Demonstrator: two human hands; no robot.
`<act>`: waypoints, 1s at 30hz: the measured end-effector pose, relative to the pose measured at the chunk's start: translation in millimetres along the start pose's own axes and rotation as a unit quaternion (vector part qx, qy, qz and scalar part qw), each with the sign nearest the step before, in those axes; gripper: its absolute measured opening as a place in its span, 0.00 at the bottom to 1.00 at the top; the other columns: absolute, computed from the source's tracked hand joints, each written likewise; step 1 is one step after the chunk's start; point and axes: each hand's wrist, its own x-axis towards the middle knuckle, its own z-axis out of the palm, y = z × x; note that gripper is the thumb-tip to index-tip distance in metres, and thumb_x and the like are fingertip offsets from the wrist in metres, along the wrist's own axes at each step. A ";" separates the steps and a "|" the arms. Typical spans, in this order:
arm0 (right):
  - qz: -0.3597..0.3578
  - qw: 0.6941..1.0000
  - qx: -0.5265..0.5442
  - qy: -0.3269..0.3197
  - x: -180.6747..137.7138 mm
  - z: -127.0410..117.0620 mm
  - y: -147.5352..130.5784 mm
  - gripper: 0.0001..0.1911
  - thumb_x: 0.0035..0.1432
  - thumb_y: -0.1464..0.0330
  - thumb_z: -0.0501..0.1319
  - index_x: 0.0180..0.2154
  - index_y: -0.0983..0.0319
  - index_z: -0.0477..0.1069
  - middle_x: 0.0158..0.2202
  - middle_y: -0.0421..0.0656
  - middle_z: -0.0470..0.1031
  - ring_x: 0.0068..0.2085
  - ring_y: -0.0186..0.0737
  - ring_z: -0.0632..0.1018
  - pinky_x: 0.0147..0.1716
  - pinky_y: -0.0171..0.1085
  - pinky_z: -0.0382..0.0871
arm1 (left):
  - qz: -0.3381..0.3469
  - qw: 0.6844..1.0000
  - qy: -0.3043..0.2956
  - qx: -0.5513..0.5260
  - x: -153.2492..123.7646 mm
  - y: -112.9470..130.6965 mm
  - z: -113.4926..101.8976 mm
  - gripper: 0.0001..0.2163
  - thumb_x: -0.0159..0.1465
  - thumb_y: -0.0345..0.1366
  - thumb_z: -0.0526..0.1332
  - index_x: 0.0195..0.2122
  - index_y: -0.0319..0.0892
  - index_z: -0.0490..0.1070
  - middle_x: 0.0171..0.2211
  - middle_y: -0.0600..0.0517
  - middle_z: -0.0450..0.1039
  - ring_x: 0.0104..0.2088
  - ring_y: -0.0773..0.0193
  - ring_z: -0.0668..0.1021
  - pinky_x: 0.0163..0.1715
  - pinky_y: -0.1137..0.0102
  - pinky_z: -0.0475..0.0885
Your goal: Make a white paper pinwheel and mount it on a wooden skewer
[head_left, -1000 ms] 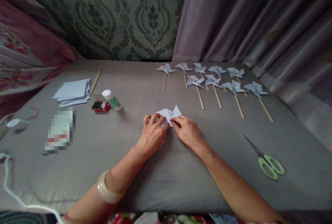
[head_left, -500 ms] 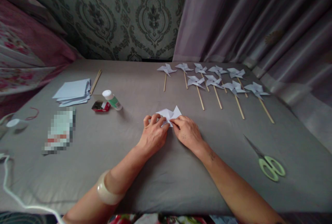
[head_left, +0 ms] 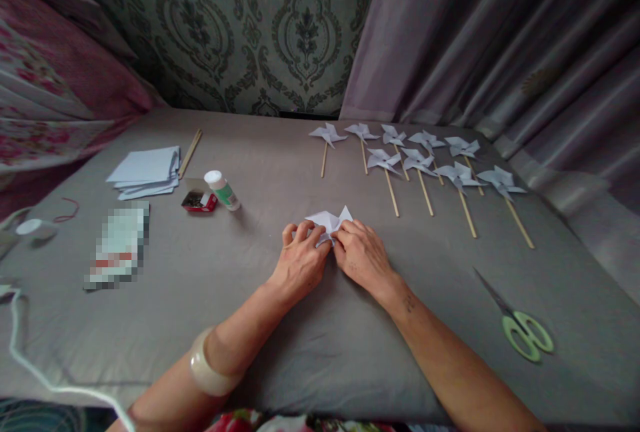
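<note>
A white paper pinwheel (head_left: 327, 220) without a stick lies on the grey cloth in front of me, its far points showing beyond my fingers. My left hand (head_left: 300, 255) is closed on its near left side, fingers bent and pressing the paper. From the other side my right hand (head_left: 363, 252) pinches the paper close to its middle. The fingertips of both hands almost meet there and hide the pinwheel's centre and near edge. Whether a pin is between the fingers I cannot tell.
Finished pinwheels on sticks (head_left: 420, 160) lie at the back right. Green-handled scissors (head_left: 523, 325) rest at right. Leftward are a glue stick (head_left: 223, 190), a small red box of pins (head_left: 199, 201), stacked paper (head_left: 145, 169), wooden sticks (head_left: 190, 154), a blurred packet (head_left: 120, 242) and a white cord (head_left: 50, 382).
The whole view has shifted slightly. My right fingers have moved a little over the paper's middle, closer to the left fingertips; both hands stay on the pinwheel.
</note>
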 end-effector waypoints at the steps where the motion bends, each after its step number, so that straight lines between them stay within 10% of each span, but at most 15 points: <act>1: 0.002 1.000 0.010 0.006 0.3 1.7 1.3 0.13 0.62 0.73 0.53 0.40 0.62 0.77 0.39 0.49 0.76 0.45 0.45 0.72 0.45 0.41 0.64 | 0.000 1.000 -0.003 -0.003 0.1 -0.2 -0.2 0.09 0.64 0.30 0.57 0.40 0.45 0.76 0.47 0.47 0.75 0.51 0.51 0.67 0.50 0.55 0.57; 12: 0.087 0.962 0.195 0.171 2.7 19.8 19.4 0.14 0.56 0.75 0.55 0.37 0.62 0.78 0.36 0.46 0.77 0.39 0.41 0.76 0.44 0.37 0.69 | 0.001 1.000 -0.014 0.003 -0.5 -1.4 0.0 0.11 0.62 0.29 0.56 0.41 0.45 0.77 0.48 0.46 0.73 0.52 0.49 0.66 0.51 0.53 0.57; 30: 0.002 0.996 0.029 0.080 -3.6 13.0 2.8 0.15 0.60 0.73 0.52 0.41 0.63 0.78 0.38 0.49 0.74 0.43 0.46 0.70 0.44 0.42 0.64 | -0.021 0.999 0.016 -0.039 -2.3 -2.8 -2.2 0.09 0.65 0.31 0.56 0.39 0.46 0.77 0.45 0.49 0.76 0.50 0.53 0.69 0.50 0.55 0.55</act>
